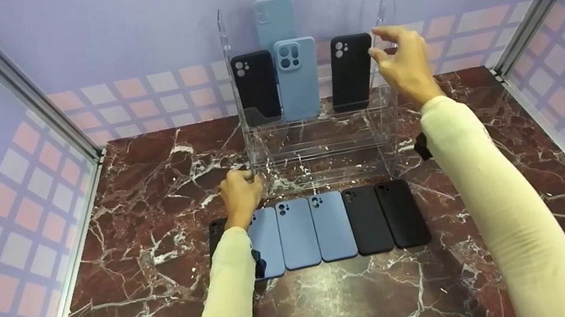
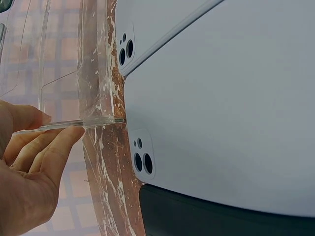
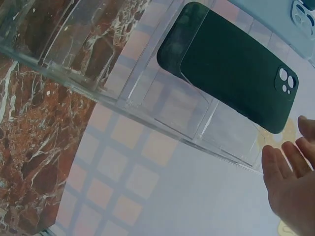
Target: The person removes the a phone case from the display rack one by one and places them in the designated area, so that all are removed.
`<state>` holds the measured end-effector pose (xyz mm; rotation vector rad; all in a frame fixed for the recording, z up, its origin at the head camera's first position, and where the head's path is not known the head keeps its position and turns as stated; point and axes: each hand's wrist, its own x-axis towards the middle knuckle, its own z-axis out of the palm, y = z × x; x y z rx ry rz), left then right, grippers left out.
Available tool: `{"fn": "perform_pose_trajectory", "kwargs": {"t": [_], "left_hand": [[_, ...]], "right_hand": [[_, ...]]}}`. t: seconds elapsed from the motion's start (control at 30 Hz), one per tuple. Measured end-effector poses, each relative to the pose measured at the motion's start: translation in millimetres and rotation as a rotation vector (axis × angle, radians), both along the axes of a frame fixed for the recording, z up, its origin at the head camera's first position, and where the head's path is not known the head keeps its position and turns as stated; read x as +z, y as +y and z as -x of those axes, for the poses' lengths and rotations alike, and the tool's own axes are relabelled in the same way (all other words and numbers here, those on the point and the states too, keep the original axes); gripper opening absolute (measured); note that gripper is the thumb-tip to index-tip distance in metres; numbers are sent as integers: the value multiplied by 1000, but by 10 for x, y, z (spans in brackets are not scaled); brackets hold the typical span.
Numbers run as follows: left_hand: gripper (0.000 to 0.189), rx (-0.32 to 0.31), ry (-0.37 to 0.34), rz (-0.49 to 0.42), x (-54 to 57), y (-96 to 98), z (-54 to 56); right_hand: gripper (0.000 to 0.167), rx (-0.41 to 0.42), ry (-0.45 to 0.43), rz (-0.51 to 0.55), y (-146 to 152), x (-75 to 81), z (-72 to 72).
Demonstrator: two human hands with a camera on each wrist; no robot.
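Observation:
A clear tiered display stand [image 1: 320, 147] stands at the back. My left hand [image 1: 241, 192] is at its front left corner; in the left wrist view, thumb and fingers pinch the edge of its clear side panel [image 2: 101, 121]. My right hand [image 1: 406, 62] is raised beside the stand's right side, fingers apart and holding nothing. Nearest to it, a black phone case [image 1: 352, 72] leans upright on an upper tier. The right wrist view shows a gap between the fingers and this case [image 3: 236, 69].
Also on the stand are a black case [image 1: 256, 86], a light blue case [image 1: 300, 85] and another blue case [image 1: 275, 18] higher up. Several blue and black cases lie in a row on the marbled table, including a blue case [image 1: 298, 235]. Patterned walls [image 1: 3, 220] enclose the table.

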<state>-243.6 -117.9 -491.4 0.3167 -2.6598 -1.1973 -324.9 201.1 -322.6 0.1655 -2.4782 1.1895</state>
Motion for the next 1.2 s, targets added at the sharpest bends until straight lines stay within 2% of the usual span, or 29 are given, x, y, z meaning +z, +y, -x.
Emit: {"fn": "perform_pose_trajectory", "kwargs": {"t": [0.27,0.43,0.6,0.83,1.0,1.2], "left_hand": [[10,-9,16,14,-18,-5,-10],[13,-5,-9,16,-5,-9,-18],[13,7,-10,37,7,-13,-15],[14,4,-11,21,-9,-5,-6],[14,-1,-1,31,-16,0,5],[11,0,-4,30,-13,0,10]], "right_hand": [[50,76,-65,-10,-62,-32,49],[39,55,42,69,-68,-74,60],[27,1,141,64,-54,-85,57],[21,-32,148,62,-27,-101,47],[19,-52,111,155,25,-132,50],[14,-61,157,209,64,-160,44]]}}
